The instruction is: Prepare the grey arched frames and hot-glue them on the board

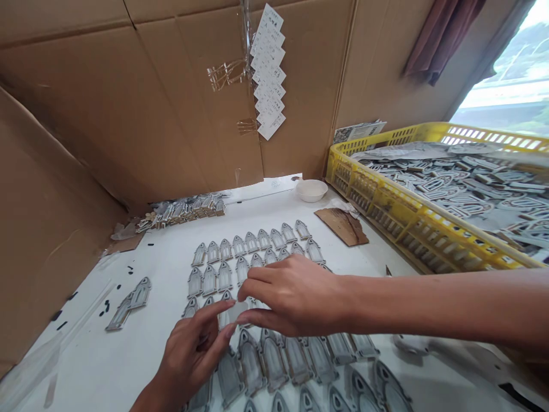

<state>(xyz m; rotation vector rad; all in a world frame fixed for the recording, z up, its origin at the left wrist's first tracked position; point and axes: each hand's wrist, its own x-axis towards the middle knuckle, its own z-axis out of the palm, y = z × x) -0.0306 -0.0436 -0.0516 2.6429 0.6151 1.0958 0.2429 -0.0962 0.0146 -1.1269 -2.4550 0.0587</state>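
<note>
Over rows of small grey arch-shaped pieces (pixel 252 360) my two hands meet, fingertips close together. My left hand (pixel 184 349) comes from the lower left, thumb and index finger pinching the edge of a small pale translucent piece (pixel 237 311). From the right reaches my right hand (pixel 287 294), its thumb and fingers closed on the other side of that piece. Its exact kind cannot be made out. The arch pieces lie flat in several rows, with pale panels inside grey frames. My right hand and forearm hide some of them.
A yellow plastic crate (pixel 386 206) full of similar pieces stands at the right. Near it are a white bowl (pixel 311 190) and a cardboard scrap (pixel 342 226). Stacked pieces (pixel 189 210) lie at the back left; two overlapping pieces (pixel 131 302) lie left. Cardboard walls (pixel 193 114) enclose the white table.
</note>
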